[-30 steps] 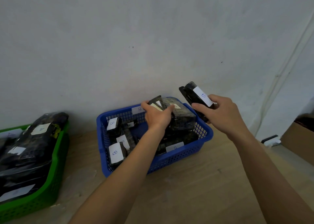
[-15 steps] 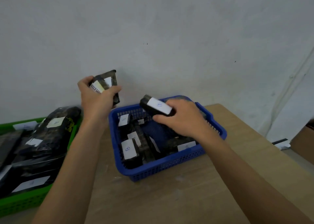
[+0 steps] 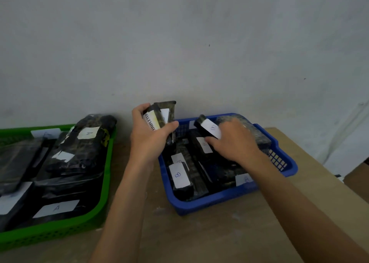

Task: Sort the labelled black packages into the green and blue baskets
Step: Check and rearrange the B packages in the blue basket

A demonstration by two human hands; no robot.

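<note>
Now, at the far left the green basket (image 3: 108, 163) is filled with A packs (image 3: 79, 149). Between the baskets the left hand (image 3: 148, 141) holds the left pack (image 3: 159, 115) upright in the air, fingers and thumb curled round its lower half. Its white tag is partly hidden beside a yellow printed strip, so I cannot read the letter. My advice is to turn that pack until the letter shows before choosing a side. Over the blue basket (image 3: 219, 199), whose B packs (image 3: 180, 178) lie label up, the right hand (image 3: 235, 141) grips the right pack (image 3: 209, 128) by one end. Its label faces up, but the letter is too blurred to tell. If it is a B, it should probably be laid flat, label up, not dropped.
</note>
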